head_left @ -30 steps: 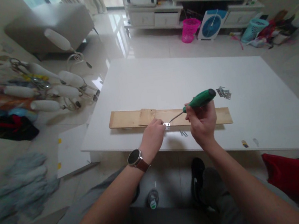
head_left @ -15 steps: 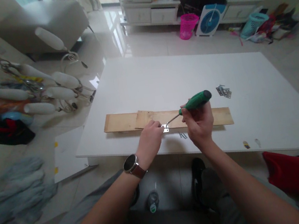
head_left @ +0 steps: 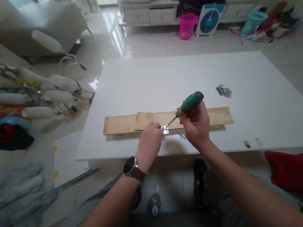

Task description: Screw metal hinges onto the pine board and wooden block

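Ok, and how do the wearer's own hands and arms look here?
The left hand and right hand wear no gloves; both forearms show no sleeves. On the left one is a round watch with dark face, silver-coloured case and brown strap.

Plate end and board covered by your hands; frame edges crop the rest.
Your left hand [head_left: 149, 141] hides one end of the metal plate [head_left: 165, 129]; pinching or pressing, can't tell. Screwdriver [head_left: 191, 102] tip too small to show whether it's seated. Your right hand [head_left: 197, 124] masks a stretch of wooden board [head_left: 120, 124]. Overlapping metal pieces [head_left: 223, 91]: count unclear. Bottle [head_left: 155, 204] label unreadable. Grey fluffy cloth [head_left: 18, 199] blurred, cut by left edge; red object [head_left: 301, 172] cropped right; your forearms [head_left: 104, 213] run off the bottom.
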`<control>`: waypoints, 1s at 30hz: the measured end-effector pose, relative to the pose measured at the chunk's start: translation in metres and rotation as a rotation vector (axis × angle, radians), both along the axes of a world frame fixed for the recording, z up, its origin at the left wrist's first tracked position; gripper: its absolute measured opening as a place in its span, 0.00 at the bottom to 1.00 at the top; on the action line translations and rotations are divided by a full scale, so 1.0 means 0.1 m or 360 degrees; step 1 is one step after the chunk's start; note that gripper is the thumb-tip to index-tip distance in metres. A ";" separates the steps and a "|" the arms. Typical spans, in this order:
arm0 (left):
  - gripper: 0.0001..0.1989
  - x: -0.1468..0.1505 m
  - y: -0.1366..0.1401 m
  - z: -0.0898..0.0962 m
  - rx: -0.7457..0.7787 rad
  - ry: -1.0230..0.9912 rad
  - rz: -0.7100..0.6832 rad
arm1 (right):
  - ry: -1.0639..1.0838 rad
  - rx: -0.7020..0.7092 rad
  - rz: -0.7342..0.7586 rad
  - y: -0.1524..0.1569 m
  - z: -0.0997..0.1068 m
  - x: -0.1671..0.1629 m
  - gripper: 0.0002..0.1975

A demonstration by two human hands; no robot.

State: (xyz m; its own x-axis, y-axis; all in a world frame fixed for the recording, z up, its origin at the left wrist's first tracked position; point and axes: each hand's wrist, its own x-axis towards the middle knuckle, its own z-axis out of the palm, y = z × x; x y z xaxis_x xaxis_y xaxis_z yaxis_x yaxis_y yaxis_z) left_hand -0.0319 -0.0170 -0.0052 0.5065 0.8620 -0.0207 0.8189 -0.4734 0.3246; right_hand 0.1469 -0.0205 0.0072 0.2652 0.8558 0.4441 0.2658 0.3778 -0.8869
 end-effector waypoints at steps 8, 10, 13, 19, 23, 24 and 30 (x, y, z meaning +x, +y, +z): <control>0.12 0.01 0.00 0.02 -0.0001 0.0013 0.0002 | -0.0171 0.0001 0.0044 -0.03 0.00 0.00 0.12; 0.12 0.01 -0.01 0.01 0.0001 0.0003 0.0005 | -0.0158 0.0016 0.0051 -0.02 0.01 -0.01 0.12; 0.12 0.01 -0.01 0.00 0.0007 -0.0008 0.0007 | -0.0149 0.0044 0.0070 0.01 0.01 -0.04 0.14; 0.12 0.00 0.00 0.00 0.0003 0.0009 0.0024 | -0.0251 0.0068 0.0089 0.04 0.02 -0.07 0.18; 0.11 0.01 -0.01 0.01 -0.0015 0.0033 0.0032 | -0.0271 0.0039 0.0100 0.04 0.04 -0.09 0.21; 0.11 0.01 -0.01 0.01 -0.0016 0.0038 0.0034 | -0.0271 0.0038 0.0108 0.04 0.05 -0.09 0.22; 0.12 0.02 -0.01 0.02 -0.0042 0.0043 0.0048 | -0.0326 0.0070 0.0198 0.01 0.06 -0.08 0.24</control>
State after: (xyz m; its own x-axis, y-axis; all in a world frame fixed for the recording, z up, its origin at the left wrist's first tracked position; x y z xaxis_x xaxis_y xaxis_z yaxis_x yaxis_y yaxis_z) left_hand -0.0295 -0.0182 -0.0029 0.4791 0.8759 -0.0569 0.8413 -0.4397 0.3144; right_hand 0.1387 -0.0199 0.0133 0.0596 0.8549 0.5154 0.3875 0.4560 -0.8011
